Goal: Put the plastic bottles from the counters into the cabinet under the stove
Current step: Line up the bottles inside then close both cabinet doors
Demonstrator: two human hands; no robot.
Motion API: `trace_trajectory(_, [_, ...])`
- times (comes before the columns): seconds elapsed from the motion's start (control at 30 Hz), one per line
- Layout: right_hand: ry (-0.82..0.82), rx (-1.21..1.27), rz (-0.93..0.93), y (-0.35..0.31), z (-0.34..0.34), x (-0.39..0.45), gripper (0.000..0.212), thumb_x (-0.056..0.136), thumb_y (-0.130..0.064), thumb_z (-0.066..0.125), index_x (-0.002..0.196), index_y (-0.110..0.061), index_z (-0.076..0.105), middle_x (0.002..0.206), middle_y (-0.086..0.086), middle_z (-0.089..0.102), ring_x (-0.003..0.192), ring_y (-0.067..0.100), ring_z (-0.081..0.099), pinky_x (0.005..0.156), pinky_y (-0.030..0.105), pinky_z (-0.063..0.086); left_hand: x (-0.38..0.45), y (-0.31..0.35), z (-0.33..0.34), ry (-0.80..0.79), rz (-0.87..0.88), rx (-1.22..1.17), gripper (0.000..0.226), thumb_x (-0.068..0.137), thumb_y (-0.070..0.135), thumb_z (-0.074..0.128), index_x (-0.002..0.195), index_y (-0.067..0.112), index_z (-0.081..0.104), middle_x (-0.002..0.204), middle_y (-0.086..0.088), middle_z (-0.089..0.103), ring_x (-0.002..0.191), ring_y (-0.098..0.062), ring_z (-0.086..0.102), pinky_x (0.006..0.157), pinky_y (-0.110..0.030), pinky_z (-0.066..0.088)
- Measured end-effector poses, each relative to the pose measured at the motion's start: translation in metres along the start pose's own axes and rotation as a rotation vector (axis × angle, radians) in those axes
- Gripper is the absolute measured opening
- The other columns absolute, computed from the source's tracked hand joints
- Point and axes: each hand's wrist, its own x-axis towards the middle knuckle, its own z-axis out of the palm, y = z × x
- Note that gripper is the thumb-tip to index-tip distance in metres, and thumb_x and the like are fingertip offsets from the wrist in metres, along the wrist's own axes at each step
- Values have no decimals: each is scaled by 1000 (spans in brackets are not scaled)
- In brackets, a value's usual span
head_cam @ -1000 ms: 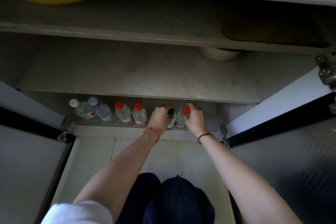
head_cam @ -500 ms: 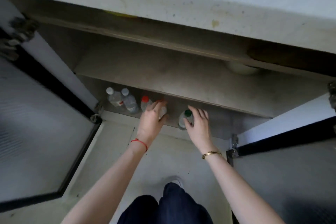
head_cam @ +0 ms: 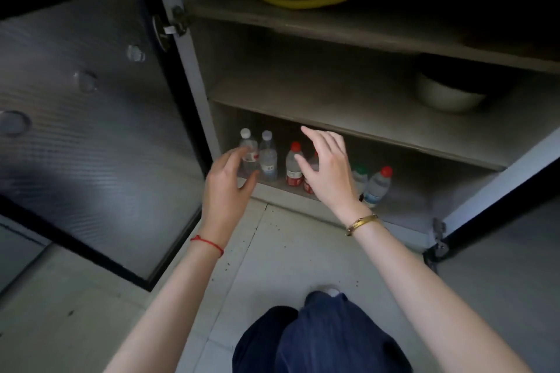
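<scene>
Several clear plastic bottles stand in a row on the bottom shelf (head_cam: 409,206) of the open cabinet. From the left: two white-capped bottles (head_cam: 249,148) (head_cam: 268,154), a red-capped bottle (head_cam: 293,165), another partly hidden behind my right hand, a green-capped bottle (head_cam: 360,175), and a red-capped bottle (head_cam: 378,185). My left hand (head_cam: 227,191) hovers in front of the leftmost bottles, fingers apart, holding nothing. My right hand (head_cam: 327,169) is spread open in front of the middle bottles, also holding nothing.
The left cabinet door (head_cam: 91,118) stands wide open; the right door (head_cam: 500,191) is open too. A white bowl (head_cam: 448,97) sits on the middle shelf (head_cam: 333,100). A yellow hose (head_cam: 291,0) runs along the top compartment. My knees are over the floor tiles (head_cam: 288,251).
Both hands have let go of the green-capped and red-capped bottles and drawn back from the shelf, open. The view has pulled back and turned left.
</scene>
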Motion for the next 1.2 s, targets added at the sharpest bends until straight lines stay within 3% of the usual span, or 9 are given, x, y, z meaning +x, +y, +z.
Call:
trace_trajectory(0.13, [63,50,-179,-74,-9,5,47,93,-29,59,137,-17,49,130,-1,56,127,14,42,109,29,37,-21,-1,-61,126,-18,29,44,86,16,68,128,16,56,125,-3,63,118,-15,54,100,-3,28])
trace_trajectory(0.37, [105,188,-495,-212,-27,20,49,93,-27,60,137,-11,50,131,1,57,126,18,44,112,31,35,-56,-5,-176,429,-75,125,39,88,14,65,126,15,58,119,-2,63,112,-21,59,100,-30,45])
trace_trajectory(0.47, [90,220,-571,-260,-25,26,50,92,-26,61,138,-10,49,134,3,56,127,20,44,114,30,32,-70,-13,-213,556,-153,135,41,86,11,66,127,12,57,114,-5,60,106,-23,58,95,-32,47])
trace_trajectory(0.57, [30,229,-629,-300,-18,33,53,93,-26,61,141,-10,45,141,5,51,133,20,40,116,31,28,-78,-25,-238,638,-241,175,53,85,12,67,135,9,49,122,-10,54,112,-27,53,100,-34,44])
trace_trajectory(0.73, [-20,198,-725,-351,1,43,58,93,-27,60,145,-12,40,150,4,42,137,22,35,116,37,29,-76,-48,-257,578,-364,165,74,86,15,68,148,5,29,147,-14,40,136,-29,38,113,-27,26])
trace_trajectory(0.83, [-18,188,-770,-371,11,46,60,92,-27,60,146,-12,38,151,3,40,136,23,35,115,37,29,-68,-56,-258,503,-414,65,79,87,16,69,151,7,23,153,-11,35,143,-25,31,120,-35,25])
trace_trajectory(1.2, [-63,118,-784,-387,30,44,67,91,-29,60,150,-18,30,157,-2,30,140,23,28,115,41,30,-57,-59,-251,460,-408,-24,71,86,15,67,147,8,31,146,-9,46,137,-24,41,114,-33,34])
